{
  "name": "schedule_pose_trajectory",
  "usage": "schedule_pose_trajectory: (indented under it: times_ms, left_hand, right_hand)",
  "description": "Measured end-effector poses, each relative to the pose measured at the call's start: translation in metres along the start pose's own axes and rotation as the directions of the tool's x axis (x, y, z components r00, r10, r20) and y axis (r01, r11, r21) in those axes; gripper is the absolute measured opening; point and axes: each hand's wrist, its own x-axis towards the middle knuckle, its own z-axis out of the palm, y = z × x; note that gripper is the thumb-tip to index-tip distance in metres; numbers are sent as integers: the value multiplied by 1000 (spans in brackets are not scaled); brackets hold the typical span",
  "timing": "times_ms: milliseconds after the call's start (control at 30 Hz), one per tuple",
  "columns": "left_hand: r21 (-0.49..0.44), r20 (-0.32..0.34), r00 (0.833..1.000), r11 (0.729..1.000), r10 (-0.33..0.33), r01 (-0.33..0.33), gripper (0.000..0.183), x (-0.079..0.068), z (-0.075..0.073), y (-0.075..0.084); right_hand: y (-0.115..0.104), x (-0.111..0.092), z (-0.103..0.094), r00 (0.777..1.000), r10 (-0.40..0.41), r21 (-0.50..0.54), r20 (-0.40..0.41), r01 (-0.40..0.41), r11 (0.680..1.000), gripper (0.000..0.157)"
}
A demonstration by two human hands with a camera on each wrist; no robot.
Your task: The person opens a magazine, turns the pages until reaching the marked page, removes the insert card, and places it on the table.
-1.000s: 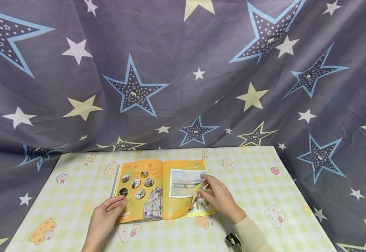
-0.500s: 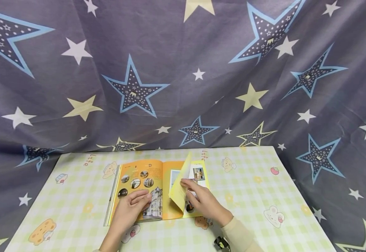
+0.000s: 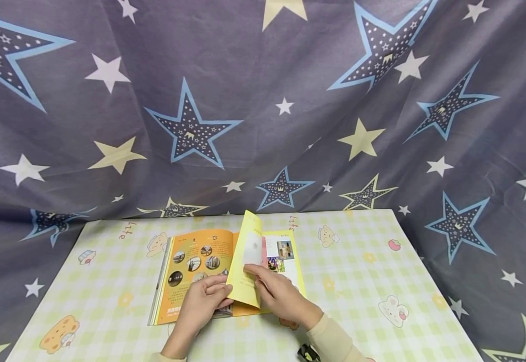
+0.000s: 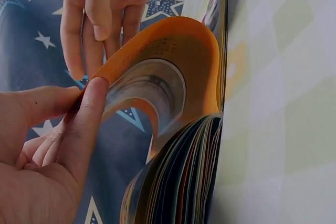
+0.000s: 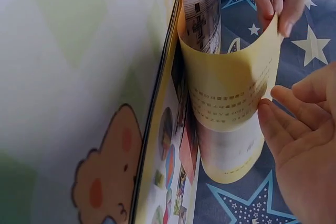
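Observation:
An open book (image 3: pixel 199 246) lies on the table, with orange pages of round photos on its left side. One yellow page (image 3: pixel 246 241) stands raised and curved near the spine. My left hand (image 3: pixel 204 301) pinches the page's lower corner between thumb and fingers, as the left wrist view shows with the page's orange side (image 4: pixel 194 40). On the page's yellow side, my right hand (image 3: pixel 283 294) touches the paper with extended fingertips; in the right wrist view those fingers (image 5: pixel 278 127) are fairly straight. Under the raised page, a yellow-bordered page with small photos (image 3: pixel 285 251) is partly hidden.
A green-and-white checked tablecloth (image 3: pixel 357 281) with cartoon prints covers the table. Behind it hangs a dark curtain (image 3: pixel 244 100) with stars. A small black object (image 3: pixel 308 353) is by the right sleeve (image 3: pixel 335 342) at the near edge.
The right hand has moved left, bringing the page from lying nearly flat to standing near the spine. My left hand has moved right from the book's left edge and taken the page corner.

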Motion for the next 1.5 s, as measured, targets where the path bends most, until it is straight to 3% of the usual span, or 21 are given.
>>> schedule_pose_trajectory:
  times_ms: [267, 533, 967, 1200, 1433, 1500]
  left_hand:
    - [69, -90, 996, 997, -23, 29, 31, -1, -17, -1]
    - [92, -157, 987, 995, -35, 49, 34, -6, -41, 2]
    - [152, -279, 955, 977, -104, 151, 42, -21, -83, -3]
    - [195, -300, 946, 962, -127, 191, 48, -29, -105, -8]
    - [202, -331, 934, 958, -131, 206, 47, -32, -115, -14]
    - [247, -336, 933, 944, -128, 218, 51, -32, -118, -15]
  right_hand:
    - [7, -5, -8, 999, 43, 59, -23, -41, 997, 44]
    - [18, -13, -17, 995, 94, 44, -38, -92, 995, 48]
    - [26, -19, -28, 988, 95, 44, -123, -90, 995, 53]
    - [28, -21, -28, 987, 91, 21, -131, -89, 996, 52]
    - [29, -21, -27, 987, 95, 46, -128, -90, 995, 51]
    - [30, -21, -26, 987, 95, 46, -126, -90, 995, 51]
